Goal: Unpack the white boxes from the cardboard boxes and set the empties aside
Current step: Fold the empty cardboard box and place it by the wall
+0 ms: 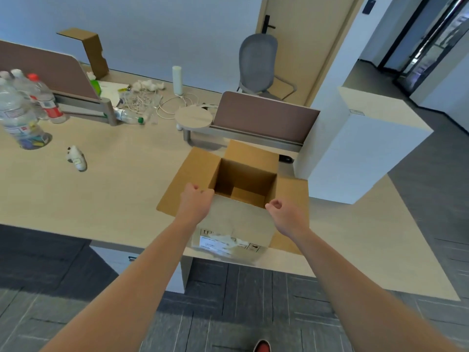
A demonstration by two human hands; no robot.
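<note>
An open cardboard box (243,219) stands at the desk's near edge, its flaps spread outward. Its inside shows only brown cardboard; I see no white box in it. My left hand (196,198) is at the near-left corner of the box's rim, fingers curled and thumb against the edge. At the near-right corner my right hand (279,209) has its curled fingers and thumb pinching the rim. The label on the box's near face is blurred.
The wooden desk (101,194) carries plastic bottles (22,110) at the far left, a small white item (77,158), tangled cables (142,100) and a bent cardboard piece (88,49). A tall white cabinet (355,153) stands right of the box. An office chair (261,64) is behind the dividers.
</note>
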